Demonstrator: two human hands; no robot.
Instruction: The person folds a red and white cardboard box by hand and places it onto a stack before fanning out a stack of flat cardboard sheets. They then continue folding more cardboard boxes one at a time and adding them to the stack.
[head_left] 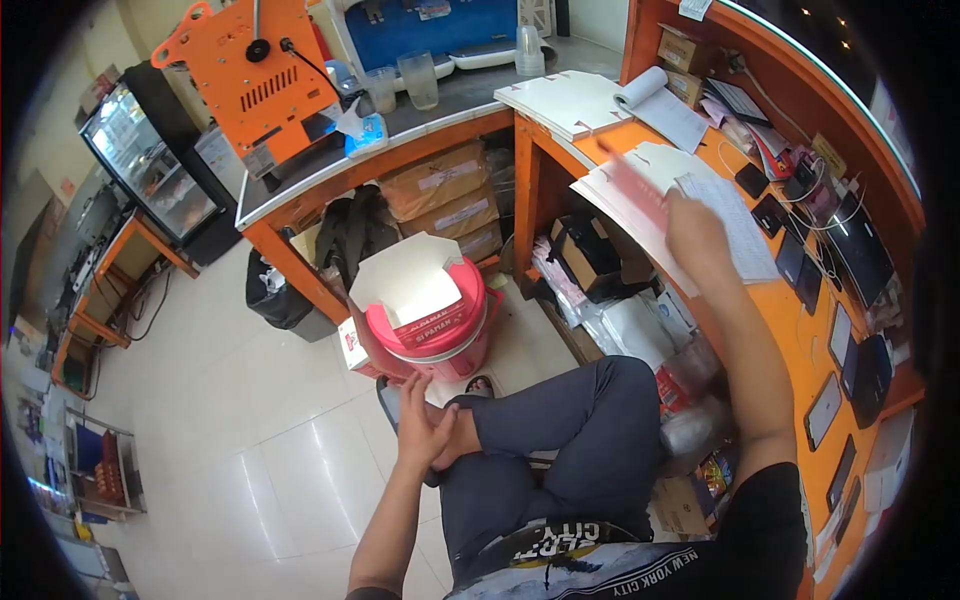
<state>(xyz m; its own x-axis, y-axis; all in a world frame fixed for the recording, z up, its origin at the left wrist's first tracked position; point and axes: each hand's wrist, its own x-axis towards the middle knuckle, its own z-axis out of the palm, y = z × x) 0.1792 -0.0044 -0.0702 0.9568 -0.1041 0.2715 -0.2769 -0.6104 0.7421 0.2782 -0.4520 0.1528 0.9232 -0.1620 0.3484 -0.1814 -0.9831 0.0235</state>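
My right hand [697,240] is over the orange desk, its fingers closed at the edge of a flat cardboard box sheet [638,188] whose red printed strip is smeared by motion. Under it lies a stack of white flat box sheets [600,186]. My left hand [424,420] hovers near my ankle with its fingers apart, holding nothing. Just beyond it, a partly folded white box [415,285] with a red printed front rests on the lid of a pink bucket [468,350].
Another pile of white sheets [560,100] and an open notebook [668,112] lie on the orange desk [790,350]. Several phones line its right side. An orange machine [245,85] stands on the counter, with a black-lined bin [285,300] below. Plastic packs fill the shelf under the desk.
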